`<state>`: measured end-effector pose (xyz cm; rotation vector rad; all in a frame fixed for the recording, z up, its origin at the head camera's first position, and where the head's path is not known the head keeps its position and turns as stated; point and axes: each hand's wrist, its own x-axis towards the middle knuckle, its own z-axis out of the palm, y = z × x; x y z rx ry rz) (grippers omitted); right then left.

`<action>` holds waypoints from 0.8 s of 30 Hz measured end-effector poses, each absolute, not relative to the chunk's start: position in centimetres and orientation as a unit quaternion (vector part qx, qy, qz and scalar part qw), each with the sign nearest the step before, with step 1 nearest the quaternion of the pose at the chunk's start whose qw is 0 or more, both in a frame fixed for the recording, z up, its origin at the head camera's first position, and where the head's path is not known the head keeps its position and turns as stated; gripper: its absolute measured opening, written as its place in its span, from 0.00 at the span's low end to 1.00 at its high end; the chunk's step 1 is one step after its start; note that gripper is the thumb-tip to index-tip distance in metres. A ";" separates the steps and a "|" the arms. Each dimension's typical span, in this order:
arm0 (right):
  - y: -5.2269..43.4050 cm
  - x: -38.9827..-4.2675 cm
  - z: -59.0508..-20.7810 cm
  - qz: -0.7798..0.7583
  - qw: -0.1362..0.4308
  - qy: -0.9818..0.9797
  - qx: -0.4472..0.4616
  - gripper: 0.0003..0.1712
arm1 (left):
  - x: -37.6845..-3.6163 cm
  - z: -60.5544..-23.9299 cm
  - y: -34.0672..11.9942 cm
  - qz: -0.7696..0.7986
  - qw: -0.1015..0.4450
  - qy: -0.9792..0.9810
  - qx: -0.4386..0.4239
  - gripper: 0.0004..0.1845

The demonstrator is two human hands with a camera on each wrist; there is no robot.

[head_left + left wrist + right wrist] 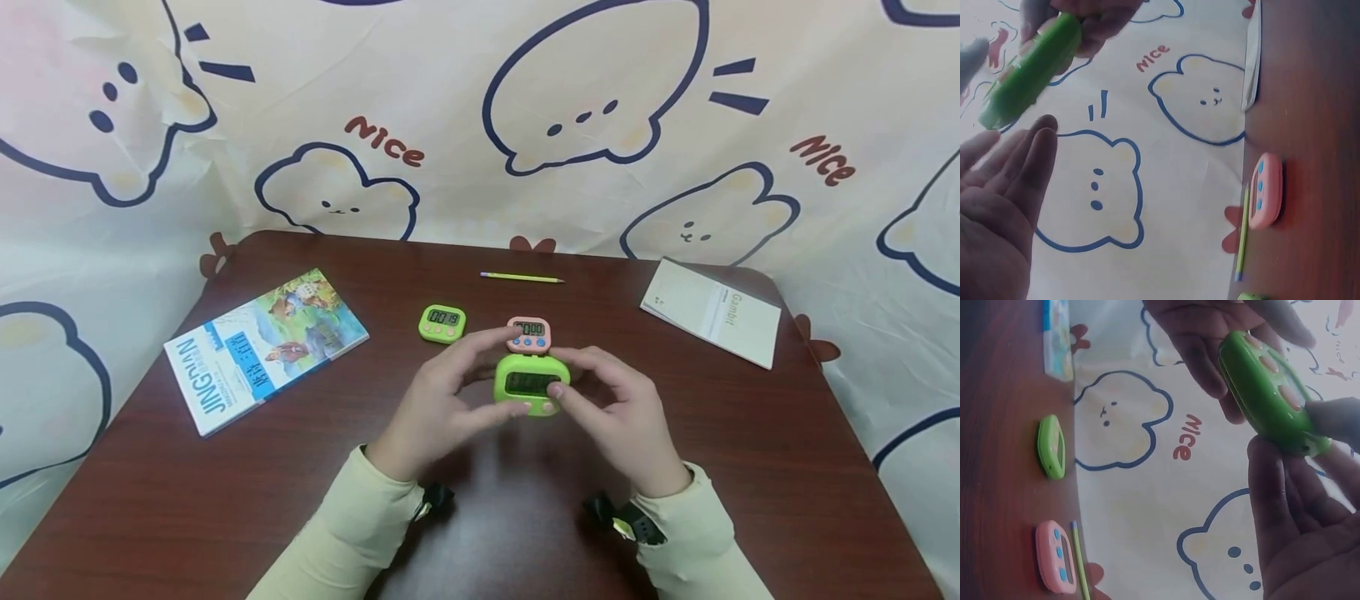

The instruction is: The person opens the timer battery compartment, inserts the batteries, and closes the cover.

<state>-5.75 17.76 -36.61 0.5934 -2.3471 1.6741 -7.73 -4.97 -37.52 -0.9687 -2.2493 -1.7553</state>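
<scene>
A green digital timer (531, 384) with a dark display and pinkish buttons is held up above the table. My right hand (624, 410) pinches its right side, with the thumb over the front and fingers behind. On the other side, my left hand (442, 400) has its fingers extended around the timer's left edge; its thumb tip overlaps the lower left corner in the head view. Daylight shows between those fingers and the green timer (1032, 72) in the left wrist view. Whether the left thumb touches it, I cannot tell.
Behind the held timer lies a pink timer (529, 335) with blue buttons. A second green timer (442, 323) is to its left, and a yellow-green pencil (521, 277) lies farther back. A picture-covered book (266, 350) lies left, a pale notebook (712, 312) right.
</scene>
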 end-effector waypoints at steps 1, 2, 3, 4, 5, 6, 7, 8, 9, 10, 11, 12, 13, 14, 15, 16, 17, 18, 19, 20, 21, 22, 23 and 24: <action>17.8 -5.8 -36.6 0.571 0.095 -0.793 0.190 0.19 | -7.7 -37.5 -5.0 -0.567 0.071 -0.751 -0.331 0.43; 17.9 -5.8 -36.6 0.577 0.090 -0.792 0.180 0.18 | -7.8 -37.4 -5.0 -0.553 0.078 -0.756 -0.342 0.45; 18.0 -5.9 -36.6 0.585 0.081 -0.789 0.170 0.17 | -7.8 -37.4 -5.0 -0.542 0.083 -0.759 -0.351 0.47; 18.0 -5.9 -36.6 0.593 0.071 -0.786 0.159 0.17 | -7.8 -37.4 -5.0 -0.532 0.086 -0.762 -0.359 0.47; 18.1 -5.9 -36.5 0.606 0.059 -0.779 0.150 0.16 | -7.8 -37.4 -5.0 -0.524 0.089 -0.764 -0.365 0.47; 18.1 -6.0 -36.5 0.619 0.046 -0.771 0.141 0.16 | -7.9 -37.4 -5.0 -0.517 0.091 -0.767 -0.369 0.47; 18.1 -6.0 -36.4 0.630 0.034 -0.764 0.134 0.16 | -7.9 -37.5 -5.0 -0.510 0.094 -0.770 -0.372 0.47; 18.2 -6.0 -36.4 0.639 0.023 -0.758 0.127 0.16 | -7.9 -37.5 -5.0 -0.502 0.097 -0.774 -0.374 0.47; 18.2 -6.1 -36.4 0.647 0.014 -0.753 0.120 0.16 | -7.9 -37.5 -5.0 -0.496 0.099 -0.777 -0.374 0.46; 18.2 -6.1 -36.3 0.655 0.005 -0.746 0.116 0.17 | -7.9 -37.5 -5.0 -0.490 0.102 -0.781 -0.374 0.45; 18.3 -6.1 -36.3 0.662 -0.003 -0.741 0.112 0.17 | -7.9 -37.5 -5.1 -0.487 0.103 -0.783 -0.374 0.45; 18.3 -6.2 -36.3 0.667 -0.008 -0.737 0.111 0.17 | -7.9 -37.5 -5.1 -0.483 0.105 -0.785 -0.374 0.44; 18.3 -6.2 -36.3 0.669 -0.011 -0.735 0.110 0.17 | -7.9 -37.5 -5.1 -0.481 0.107 -0.786 -0.373 0.44; 18.3 -6.2 -36.3 0.671 -0.014 -0.733 0.111 0.17 | -7.8 -37.5 -5.1 -0.482 0.108 -0.786 -0.373 0.43; 18.3 -6.2 -36.3 0.673 -0.016 -0.731 0.112 0.17 | -7.8 -37.6 -5.1 -0.484 0.109 -0.784 -0.372 0.43; 18.3 -6.3 -36.3 0.674 -0.018 -0.729 0.112 0.17 | -7.8 -37.6 -5.1 -0.488 0.109 -0.782 -0.371 0.42; 18.3 -6.2 -36.3 0.674 -0.020 -0.729 0.114 0.18 | -7.8 -37.6 -5.1 -0.491 0.110 -0.781 -0.370 0.42; 18.3 -6.2 -36.3 0.672 -0.021 -0.731 0.116 0.18 | -7.8 -37.6 -5.1 -0.495 0.110 -0.780 -0.367 0.42; 18.3 -6.2 -36.3 0.667 -0.021 -0.735 0.118 0.18 | -7.8 -37.6 -5.1 -0.498 0.110 -0.779 -0.365 0.42; 18.3 -6.2 -36.3 0.660 -0.019 -0.741 0.121 0.18 | -7.8 -37.6 -5.1 -0.501 0.111 -0.778 -0.362 0.42; 18.3 -6.2 -36.3 0.653 -0.016 -0.747 0.123 0.18 | -7.8 -37.6 -5.1 -0.504 0.112 -0.777 -0.360 0.41; 18.3 -6.1 -36.3 0.645 -0.012 -0.754 0.125 0.18 | -7.8 -37.7 -5.1 -0.506 0.114 -0.777 -0.358 0.41; 18.2 -6.1 -36.3 0.638 -0.008 -0.759 0.127 0.19 | -7.8 -37.7 -5.1 -0.509 0.116 -0.775 -0.356 0.41; 18.2 -6.0 -36.3 0.630 -0.003 -0.766 0.129 0.19 | -7.8 -37.7 -5.1 -0.514 0.115 -0.773 -0.353 0.41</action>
